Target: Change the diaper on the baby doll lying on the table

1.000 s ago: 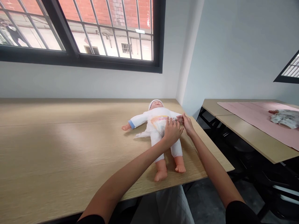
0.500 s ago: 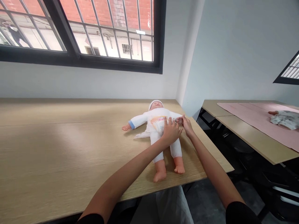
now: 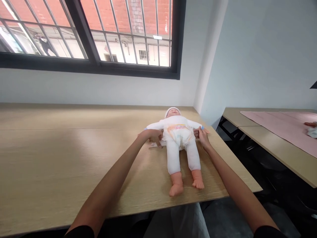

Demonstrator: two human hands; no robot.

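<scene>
A baby doll (image 3: 173, 162) in a white suit and white cap lies face up on the wooden table (image 3: 61, 158), its feet toward me. A white diaper (image 3: 181, 135) with an orange and pink print covers the front of its hips. My left hand (image 3: 155, 135) is bent at the diaper's left side, over a white flap (image 3: 158, 144) lying on the table; what its fingers grip is too small to tell. At the doll's other hip, my right hand (image 3: 202, 136) has its fingers closed at the diaper's edge, near the doll's blue cuff.
To the right, across a gap, stands another table (image 3: 279, 143) with a pink cloth (image 3: 279, 127) and part of another doll (image 3: 312, 130). Behind the near table are a wall and a barred window (image 3: 133, 71).
My left hand has moved left off the diaper's front to its left side, uncovering the front. My right hand stays at the right hip. The view has turned slightly left.
</scene>
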